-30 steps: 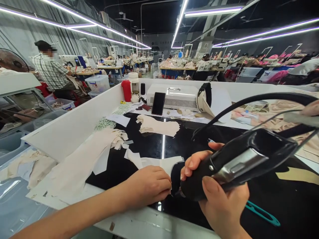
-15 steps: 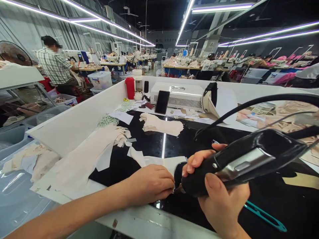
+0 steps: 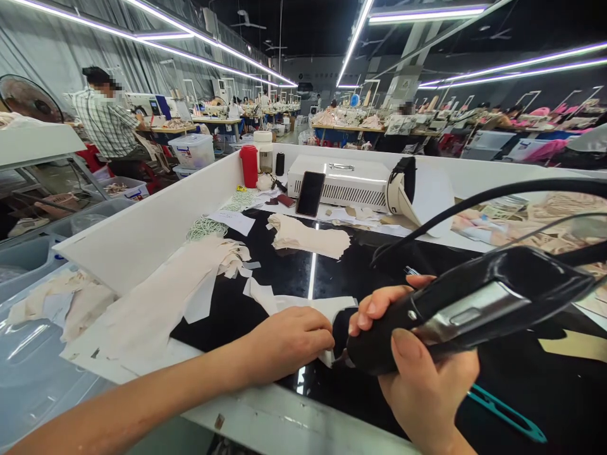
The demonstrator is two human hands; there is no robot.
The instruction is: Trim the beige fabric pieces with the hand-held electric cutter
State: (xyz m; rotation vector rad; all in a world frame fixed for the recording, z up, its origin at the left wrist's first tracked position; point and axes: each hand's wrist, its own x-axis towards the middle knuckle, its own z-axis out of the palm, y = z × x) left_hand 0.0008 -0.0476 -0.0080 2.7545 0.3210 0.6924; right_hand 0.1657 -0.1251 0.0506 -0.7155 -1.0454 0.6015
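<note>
Your hands work a white fabric piece with a black hand tool at the near edge of the desk.

Your right hand [image 3: 422, 373] is wrapped around the black corded tool [image 3: 455, 309], its tip touching the white fabric piece [image 3: 327, 309] on the glossy black desk [image 3: 370, 265]. Your left hand [image 3: 289, 341] presses the piece down, fingers curled on its edge. Teal snips [image 3: 502, 414] lie just beside your right wrist; a stack of cream pieces [image 3: 308, 237] sits farther back.

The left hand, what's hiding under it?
Under the left hand lies a pale fabric piece on the glossy black tabletop. The piece sticks out beyond the fingers, beside the black tool in the right hand. The part below the palm is covered.
</note>
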